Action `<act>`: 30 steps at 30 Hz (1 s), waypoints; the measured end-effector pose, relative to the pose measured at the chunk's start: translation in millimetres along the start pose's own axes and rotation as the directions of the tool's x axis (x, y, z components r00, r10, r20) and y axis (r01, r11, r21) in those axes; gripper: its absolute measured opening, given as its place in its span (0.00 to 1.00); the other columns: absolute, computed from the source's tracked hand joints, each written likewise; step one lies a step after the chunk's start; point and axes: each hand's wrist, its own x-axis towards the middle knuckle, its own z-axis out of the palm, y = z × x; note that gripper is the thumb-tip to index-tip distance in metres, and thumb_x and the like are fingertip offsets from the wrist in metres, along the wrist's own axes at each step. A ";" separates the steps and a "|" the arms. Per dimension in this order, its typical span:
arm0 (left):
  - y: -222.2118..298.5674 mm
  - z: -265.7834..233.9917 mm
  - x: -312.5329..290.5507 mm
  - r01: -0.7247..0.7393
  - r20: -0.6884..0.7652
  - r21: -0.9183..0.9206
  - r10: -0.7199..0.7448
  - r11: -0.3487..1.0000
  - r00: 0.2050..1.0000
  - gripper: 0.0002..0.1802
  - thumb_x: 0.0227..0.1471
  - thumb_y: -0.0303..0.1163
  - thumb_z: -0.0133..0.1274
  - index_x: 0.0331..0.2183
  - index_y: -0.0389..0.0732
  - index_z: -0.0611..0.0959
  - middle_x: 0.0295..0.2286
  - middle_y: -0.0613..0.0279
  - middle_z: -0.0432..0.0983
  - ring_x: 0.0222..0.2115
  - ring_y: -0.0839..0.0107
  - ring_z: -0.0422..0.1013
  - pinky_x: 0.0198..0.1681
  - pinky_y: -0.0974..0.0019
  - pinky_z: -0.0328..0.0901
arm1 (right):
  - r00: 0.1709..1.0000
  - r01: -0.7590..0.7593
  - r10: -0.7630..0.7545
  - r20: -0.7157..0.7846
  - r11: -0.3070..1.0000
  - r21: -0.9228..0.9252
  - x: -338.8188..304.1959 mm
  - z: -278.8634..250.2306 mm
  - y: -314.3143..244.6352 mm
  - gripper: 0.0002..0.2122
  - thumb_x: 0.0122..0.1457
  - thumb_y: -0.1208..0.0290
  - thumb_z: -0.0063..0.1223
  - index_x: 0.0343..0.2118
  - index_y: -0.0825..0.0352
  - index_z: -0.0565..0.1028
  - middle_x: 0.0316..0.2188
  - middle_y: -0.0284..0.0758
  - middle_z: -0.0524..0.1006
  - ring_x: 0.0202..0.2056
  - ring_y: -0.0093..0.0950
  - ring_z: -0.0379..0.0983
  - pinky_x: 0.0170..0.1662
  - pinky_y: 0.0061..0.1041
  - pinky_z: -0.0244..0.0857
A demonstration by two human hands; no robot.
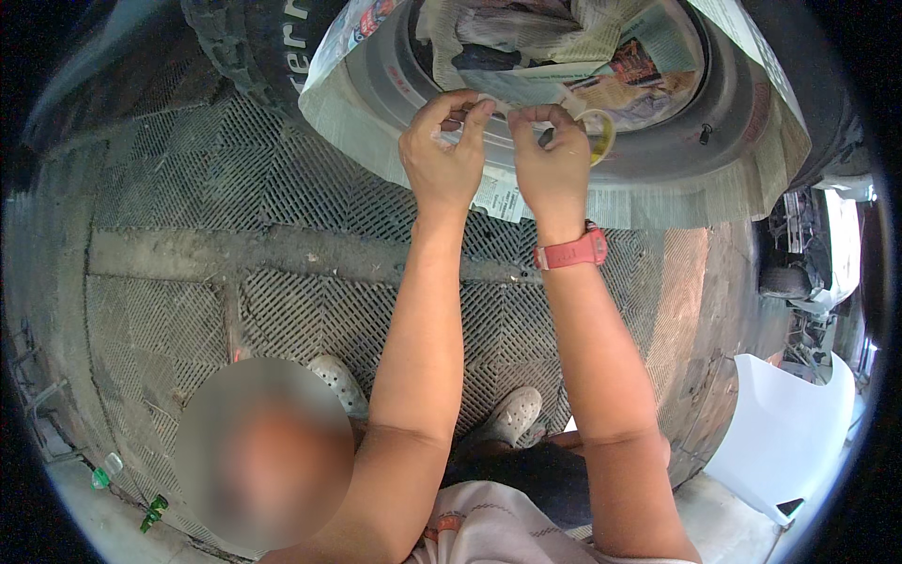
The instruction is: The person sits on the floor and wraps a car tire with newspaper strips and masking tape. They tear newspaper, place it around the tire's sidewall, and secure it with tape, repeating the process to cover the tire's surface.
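tape roll (611,139): partly behind right hand (554,167) | wheel (376,80): top cropped | patch (265,453): blurred

- Two hands: one left hand (442,155), one right hand (552,162), both over the near edge of one rim (376,89).
- One tape roll (602,150), at the right hand.
- One valve (705,133), toward the rim's right edge.
- Several newspaper sheets (723,193), overlapping too much to count.
- At least two tyres (246,52): one large around the rim, one smaller by the right edge of one floor (310,305).
- One watch (571,252).
- Two shoes (519,414).
- One white panel (785,428), near the floor's lower right corner.
- Two green pieces (153,513), near its lower left corner.
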 end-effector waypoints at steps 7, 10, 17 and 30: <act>-12.6 5.4 21.6 -0.156 -0.119 0.122 0.170 0.980 0.978 0.11 0.49 0.32 0.73 0.35 0.40 0.90 0.31 0.57 0.87 0.30 0.61 0.81 0.37 0.60 0.73 | 0.856 0.245 -0.283 -0.433 0.959 -0.144 2.3 47.3 1.9 0.10 0.60 0.66 0.69 0.35 0.69 0.83 0.48 0.52 0.79 0.57 0.52 0.70 0.63 0.48 0.60; -15.2 13.4 37.1 -0.210 -0.129 0.106 0.223 0.972 0.966 0.11 0.47 0.33 0.74 0.35 0.42 0.91 0.31 0.58 0.87 0.29 0.61 0.81 0.37 0.60 0.74 | 0.827 0.212 -0.218 -0.518 0.975 -0.071 15.2 61.8 -3.2 0.12 0.59 0.66 0.71 0.36 0.71 0.82 0.49 0.52 0.78 0.58 0.52 0.69 0.64 0.48 0.59; -23.2 27.6 67.4 -0.273 -0.172 0.134 0.293 0.953 0.940 0.12 0.45 0.37 0.74 0.31 0.43 0.90 0.27 0.62 0.86 0.28 0.60 0.82 0.35 0.59 0.73 | 0.764 0.349 -0.223 -0.606 0.932 0.097 51.4 87.8 -3.3 0.12 0.57 0.66 0.72 0.32 0.71 0.82 0.38 0.51 0.82 0.47 0.48 0.76 0.56 0.45 0.67; 15.4 23.1 80.6 0.052 -0.089 0.701 0.015 0.712 0.996 0.25 0.45 0.57 0.76 0.25 0.43 0.90 0.23 0.58 0.85 0.25 0.57 0.82 0.33 0.55 0.74 | 0.829 0.128 -0.037 -0.558 0.984 0.125 67.8 61.1 -3.8 0.23 0.42 0.59 0.84 0.29 0.70 0.78 0.27 0.44 0.82 0.31 0.45 0.79 0.44 0.44 0.73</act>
